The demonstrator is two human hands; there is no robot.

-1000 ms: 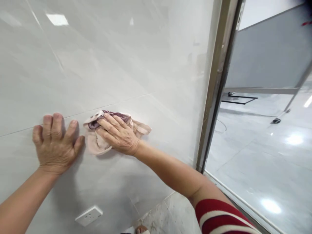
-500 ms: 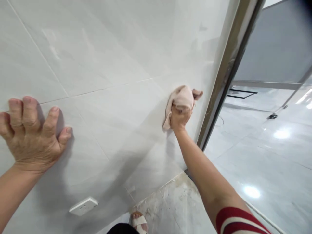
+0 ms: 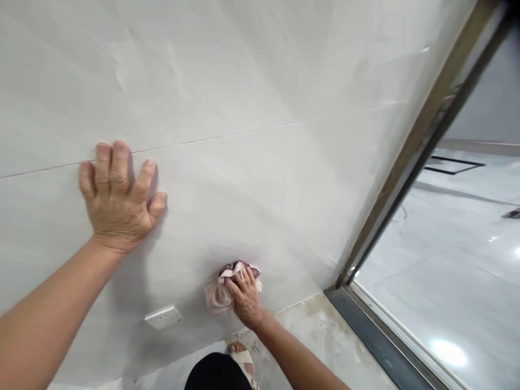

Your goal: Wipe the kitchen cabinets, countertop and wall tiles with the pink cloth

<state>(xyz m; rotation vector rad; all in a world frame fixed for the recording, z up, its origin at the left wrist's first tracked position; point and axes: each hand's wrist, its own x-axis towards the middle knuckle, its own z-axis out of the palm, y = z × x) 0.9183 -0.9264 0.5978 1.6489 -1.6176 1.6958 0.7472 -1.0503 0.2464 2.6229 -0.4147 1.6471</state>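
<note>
My left hand (image 3: 119, 200) lies flat on the pale tiled wall (image 3: 252, 189), its fingers spread across a thin joint line. Lower down and to the right, my right hand (image 3: 246, 298) presses a crumpled pink cloth (image 3: 221, 295) against the wall. Dark patterned folds of the cloth show above the fingers. The cloth's left part is blurred. A white wall socket (image 3: 163, 317) sits to the left of the cloth, below my left hand.
A metal door frame (image 3: 406, 151) rises on the right, with a dark sill (image 3: 369, 330) at its foot. Beyond it is a shiny tiled floor (image 3: 455, 244) with a black rectangular frame (image 3: 457, 164). A sandalled foot (image 3: 242, 357) stands on the stained floor (image 3: 320, 330) below.
My right hand has moved the cloth down and left, from near the door frame to low on the wall. My left hand stays spread on the wall; the view has shifted.
</note>
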